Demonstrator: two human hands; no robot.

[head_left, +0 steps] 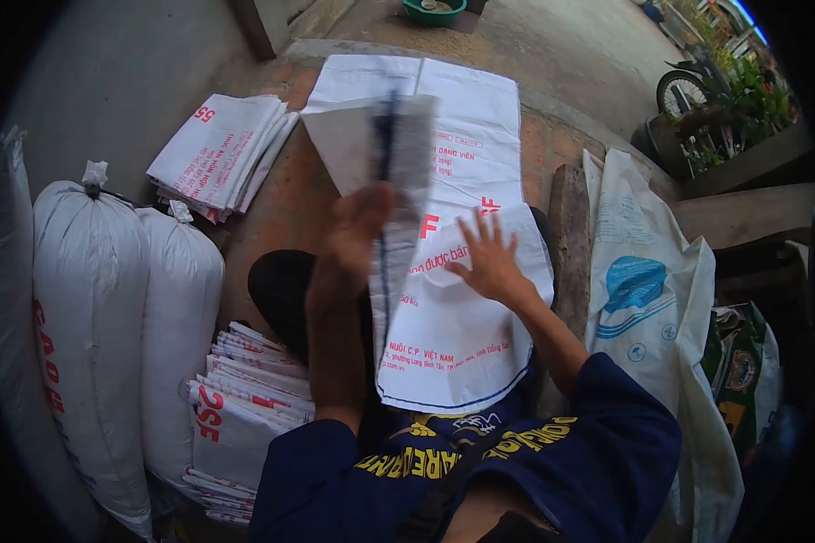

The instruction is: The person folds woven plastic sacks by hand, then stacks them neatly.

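Observation:
A white woven feed sack (466, 335) with red printing lies lengthwise from my lap to the floor in front of me. My right hand (491, 261) rests flat on it, fingers spread over the printing. My left hand (360, 222), smeared by motion, is closed on a raised side flap of the sack. That flap stands up at the left, blurred, with a dark blue stripe along it. The sack's far end lies spread on the brick floor.
Left of me are folded sacks in a far stack (222, 154) and a near stack (244, 407), beside stuffed, tied white sacks (91, 326). To the right are a wooden beam (570, 244) and a large blue-printed sack (629, 299). A green basin (433, 11) stands at the back.

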